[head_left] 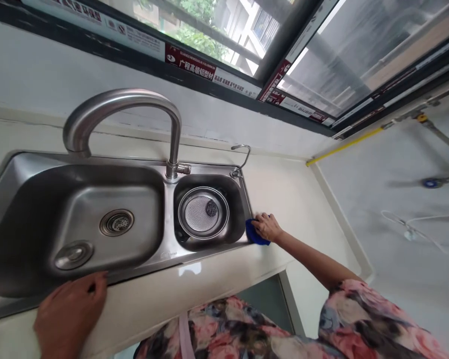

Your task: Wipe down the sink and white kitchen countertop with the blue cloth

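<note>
My right hand presses a blue cloth down at the right end of the steel sink, where its rim meets the pale countertop. Fingers are bent over the cloth and partly cover it. At the lower left, my left hand rests by the sink's front rim with its fingers loosely bent and a small gap beside the thumb. Nothing shows in it. The double-bowl sink lies between both hands. In its smaller right bowl sits a round perforated metal strainer holding a dark scouring ball.
A large curved faucet arches over the left bowl, and a thin tap stands at the back right corner. A loose drain plug lies near the drain. Behind is a window frame; a yellow pipe runs along the right wall.
</note>
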Available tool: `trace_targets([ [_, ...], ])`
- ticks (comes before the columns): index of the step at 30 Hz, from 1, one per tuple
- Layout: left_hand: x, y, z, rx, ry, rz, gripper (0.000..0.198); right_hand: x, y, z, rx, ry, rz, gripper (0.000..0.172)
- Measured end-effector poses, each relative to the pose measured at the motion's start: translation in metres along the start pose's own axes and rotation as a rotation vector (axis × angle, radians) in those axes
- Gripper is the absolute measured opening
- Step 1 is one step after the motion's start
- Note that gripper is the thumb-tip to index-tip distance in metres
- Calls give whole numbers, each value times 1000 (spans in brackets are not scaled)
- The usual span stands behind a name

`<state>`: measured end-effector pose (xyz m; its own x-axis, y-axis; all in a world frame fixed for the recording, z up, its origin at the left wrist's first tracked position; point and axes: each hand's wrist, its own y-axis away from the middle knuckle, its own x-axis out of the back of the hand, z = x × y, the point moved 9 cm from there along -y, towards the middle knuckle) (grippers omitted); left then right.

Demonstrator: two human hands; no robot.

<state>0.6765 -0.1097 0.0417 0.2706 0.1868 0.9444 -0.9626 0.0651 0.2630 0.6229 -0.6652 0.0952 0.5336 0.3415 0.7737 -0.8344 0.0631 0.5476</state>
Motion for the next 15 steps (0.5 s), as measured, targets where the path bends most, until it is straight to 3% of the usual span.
trace_targets([
  [5,-9,-1,-7,-10,-45,-3,59,40,-74,27,-90,14,81,34],
  [8,-11,-2,-13,12,-21,7,53,58,-97,34,-129,14,121,35],
  [11,-13,-4,-15,33,-14,-26,54,53,-87,30,-109,11,125,36],
  [15,-16,-7,-19,113,14,-125,55,16,-37,17,-25,-5,87,45],
])
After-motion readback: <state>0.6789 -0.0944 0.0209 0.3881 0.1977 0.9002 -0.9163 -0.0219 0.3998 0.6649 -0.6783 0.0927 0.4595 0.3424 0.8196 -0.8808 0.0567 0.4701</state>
